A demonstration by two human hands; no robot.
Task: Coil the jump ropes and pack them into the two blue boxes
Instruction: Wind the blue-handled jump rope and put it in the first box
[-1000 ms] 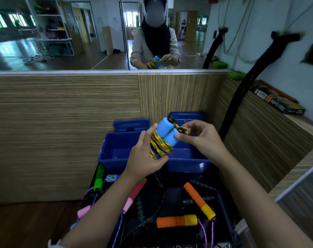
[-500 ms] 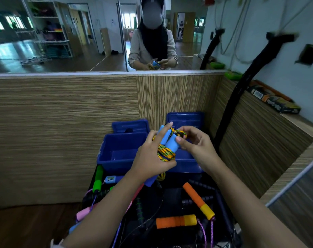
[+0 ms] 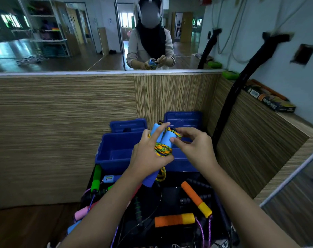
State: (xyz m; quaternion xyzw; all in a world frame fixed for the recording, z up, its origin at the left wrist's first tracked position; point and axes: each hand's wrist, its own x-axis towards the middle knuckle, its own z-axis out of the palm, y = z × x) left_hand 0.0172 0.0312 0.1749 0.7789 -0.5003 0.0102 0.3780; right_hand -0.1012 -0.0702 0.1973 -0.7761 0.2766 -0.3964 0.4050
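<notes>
Above the two blue boxes, both hands work on one jump rope. Left hand (image 3: 148,154) is curled round the bundle: two light-blue foam handles (image 3: 167,138) held side by side, with the yellow-green braided cord (image 3: 162,149) wrapped across them; index finger lies along the upper handle, thumb presses the coil from below. A short loop of the cord hangs beneath the palm. Right hand (image 3: 193,147) has thumb and forefinger pinching the cord where it crosses the top of the handles; other fingers loosely bent.

Left blue box (image 3: 112,153) sits open, interior visible, no rope seen inside; its lid (image 3: 128,125) stands behind it against the wood-grain panel (image 3: 62,131). Right blue box (image 3: 184,161) is mostly hidden by the hands; contents cannot be told. Its lid (image 3: 183,119) also stands behind.

Nearer the camera, on a dark surface, loose ropes lie tangled: orange-and-yellow handles (image 3: 174,220), a second orange-and-yellow handle (image 3: 196,199) tilted, a green handle (image 3: 95,178), a pink handle (image 3: 82,212), black handles (image 3: 195,199) and purple cord (image 3: 202,231). Small blue counter unit (image 3: 109,179) lies just beside the green handle.

Mirror (image 3: 62,33) above the panel reflects the person holding the same bundle
</notes>
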